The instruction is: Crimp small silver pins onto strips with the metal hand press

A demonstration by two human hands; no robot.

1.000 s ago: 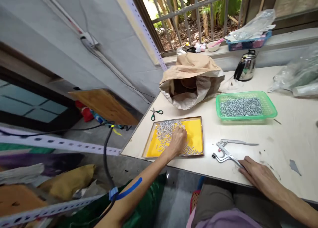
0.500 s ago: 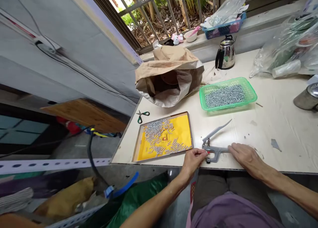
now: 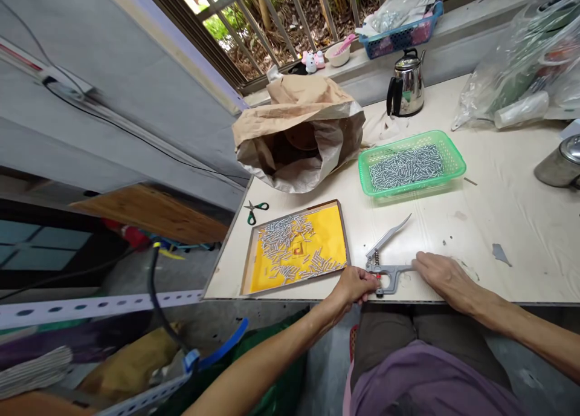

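Observation:
Grey metal hand pliers (image 3: pixel 386 256) lie at the table's front edge with the upper handle raised. My right hand (image 3: pixel 441 275) rests on the lower handle and holds it down. My left hand (image 3: pixel 353 285) has its fingertips pinched at the pliers' head, seemingly holding a small piece there; the piece itself is too small to make out. Just left of it sits a yellow tray (image 3: pixel 296 247) with several small grey metal tubes scattered in it.
A green basket (image 3: pixel 453 151) full of the same tubes stands behind the pliers. An open brown paper sack (image 3: pixel 296 132), small scissors (image 3: pixel 254 210), a steel kettle (image 3: pixel 406 89), plastic bags (image 3: pixel 521 71) and a metal pot (image 3: pixel 559 168) lie around the table.
My left hand left the yellow tray and came to the pliers' head. My right hand took hold of the pliers' handle, and the upper handle swung up. The view shifted left.

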